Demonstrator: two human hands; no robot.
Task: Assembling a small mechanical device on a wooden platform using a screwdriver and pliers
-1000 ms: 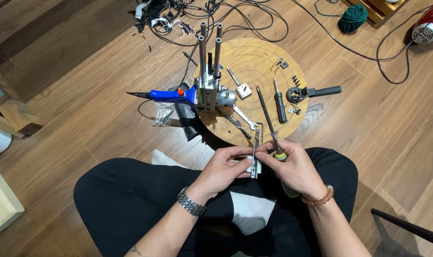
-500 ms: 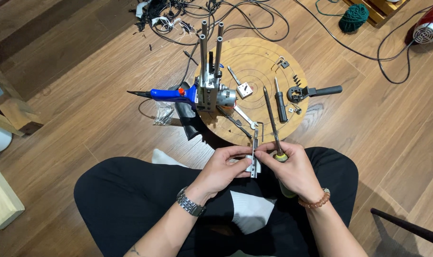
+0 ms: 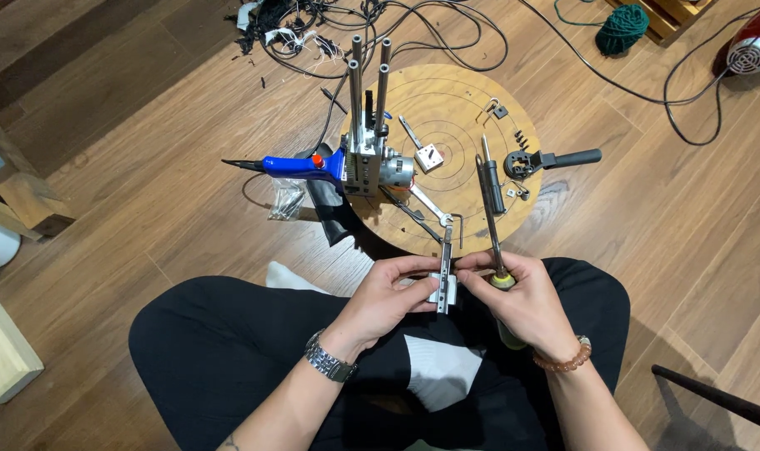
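My left hand (image 3: 386, 297) pinches a small silver metal bracket (image 3: 443, 282) with a narrow bar sticking up from it, held above my crossed legs. My right hand (image 3: 523, 297) touches the same bracket with its fingertips and also grips a screwdriver (image 3: 493, 224) with a yellow-green handle, its long shaft pointing away over the round wooden board (image 3: 455, 108). A watch is on my left wrist and a bead bracelet on my right.
On the board stand a metal frame with upright rods and a motor (image 3: 370, 125), a blue-handled tool (image 3: 290, 164), a wrench (image 3: 430, 205), a black-handled part (image 3: 555, 160) and small hardware. Cables (image 3: 330, 21), green yarn (image 3: 623, 25) and a red appliance (image 3: 751, 46) lie beyond. Wooden blocks (image 3: 8, 351) sit left.
The screwdriver's shaft has swung a little more upright over the board. Both hands stay together on the bracket, almost in the same place.
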